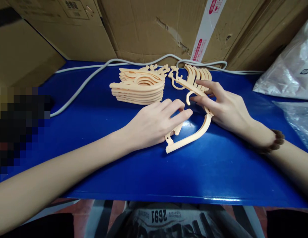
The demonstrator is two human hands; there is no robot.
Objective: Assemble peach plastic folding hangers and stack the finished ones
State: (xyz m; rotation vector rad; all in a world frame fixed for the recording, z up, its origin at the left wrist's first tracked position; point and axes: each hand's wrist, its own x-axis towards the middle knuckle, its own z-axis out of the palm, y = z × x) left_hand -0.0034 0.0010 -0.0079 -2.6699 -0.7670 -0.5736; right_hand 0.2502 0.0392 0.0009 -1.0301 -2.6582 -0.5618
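Note:
A cream plastic hanger (197,132) with a curved arm and a hook lies between my hands above the blue table. My right hand (227,104) grips its upper part, thumb and fingers around the piece. My left hand (157,122) is closed over a smaller cream part at the hanger's lower left end, partly hidden under the fingers. Behind my left hand sits a stack of cream hangers (137,89). More curved cream pieces (197,74) lie in a row beyond my right hand.
A white cable (88,79) runs along the back of the blue table (144,178). Cardboard boxes (149,29) stand behind it. Clear and white plastic bags (290,66) are at the right. Something blurred out sits at the far left.

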